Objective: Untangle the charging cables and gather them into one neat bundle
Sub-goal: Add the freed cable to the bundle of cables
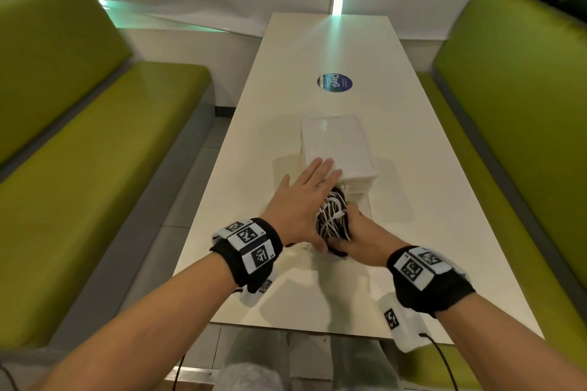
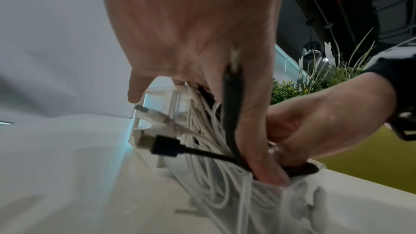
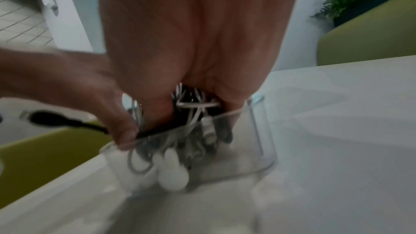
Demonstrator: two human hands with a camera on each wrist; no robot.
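Observation:
A bundle of white and black charging cables (image 1: 333, 219) stands on the white table (image 1: 286, 289), between my hands. My left hand (image 1: 305, 197) lies flat against its left side with the fingers straight. From the right and below, my right hand (image 1: 359, 232) grips the bundle with curled fingers. The wrist views show the lower loops sitting inside a small clear container (image 3: 254, 140), also seen in the left wrist view (image 2: 299, 193). A black USB plug (image 2: 157, 145) and a white plug (image 2: 153, 113) stick out to the left. My right fingertips are hidden among the cables.
A white lidded box (image 1: 336, 143) sits just behind the bundle, touching my left fingertips. Farther back a round blue sticker (image 1: 334, 82) is on the table. Green benches flank the table on the left (image 1: 79, 152) and the right (image 1: 508, 105).

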